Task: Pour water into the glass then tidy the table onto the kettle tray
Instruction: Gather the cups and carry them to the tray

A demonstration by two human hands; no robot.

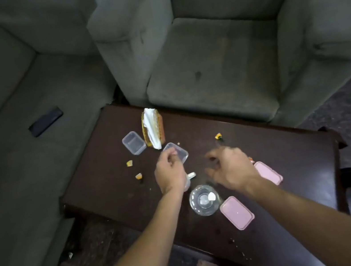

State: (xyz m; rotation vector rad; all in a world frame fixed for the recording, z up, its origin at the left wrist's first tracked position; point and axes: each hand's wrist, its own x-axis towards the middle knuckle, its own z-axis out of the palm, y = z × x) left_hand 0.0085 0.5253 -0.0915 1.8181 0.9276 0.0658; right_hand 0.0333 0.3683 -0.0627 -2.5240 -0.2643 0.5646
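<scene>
The glass (200,208) stands near the front edge of the dark wooden table (291,159), seen from above, with a small white scrap inside it. My left hand (169,172) is just beyond the glass, its fingers curled at the near rim of a clear plastic container (181,154). A small white object (191,175) pokes out from under that hand. My right hand (231,166) hovers over the table to the right of the glass, fingers spread loosely and blurred, holding nothing. Neither a kettle nor a tray is in view.
Two pink lids (237,212) (269,173) lie right of the glass. A second clear container (133,143) and a woven tissue basket (153,128) sit farther back. Orange scraps (129,163) (138,176) and a yellow bit (218,136) lie loose. Grey sofas surround the table; a phone (46,121) lies on the left one.
</scene>
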